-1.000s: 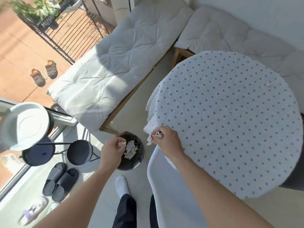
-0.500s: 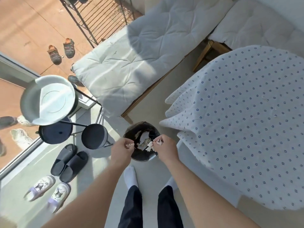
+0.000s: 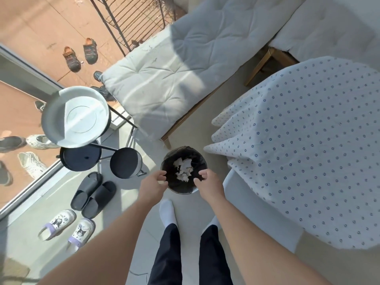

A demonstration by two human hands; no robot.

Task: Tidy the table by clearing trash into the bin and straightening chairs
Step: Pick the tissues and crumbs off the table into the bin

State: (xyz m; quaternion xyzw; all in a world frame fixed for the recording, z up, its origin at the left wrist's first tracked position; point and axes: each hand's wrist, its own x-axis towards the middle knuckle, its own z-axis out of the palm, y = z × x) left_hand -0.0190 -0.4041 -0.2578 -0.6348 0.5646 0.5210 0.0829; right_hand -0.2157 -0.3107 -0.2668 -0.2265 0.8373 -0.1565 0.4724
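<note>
A round black bin (image 3: 172, 187) stands on the floor in front of my feet, with crumpled white paper trash (image 3: 183, 168) lying inside. My left hand (image 3: 153, 185) hovers over the bin's left rim and my right hand (image 3: 207, 182) over its right rim. Both hands have their fingers spread and hold nothing. The round table (image 3: 308, 145) with a dotted white cloth is to the right. A white chair (image 3: 261, 219) is tucked against the table's near edge, just right of my right arm.
A cushioned wooden bench (image 3: 174, 79) runs behind the bin, with a second cushion (image 3: 329, 27) at the far right. A tiered stand with a white tray (image 3: 75, 117) and dark round shelves (image 3: 125, 162) is on the left. Slippers (image 3: 92, 194) and sandals (image 3: 65, 227) lie on the floor.
Both hands moved from the table edge to over the bin, then opened and dropped the scraps of trash they held. My view turned left and down toward the bin.
</note>
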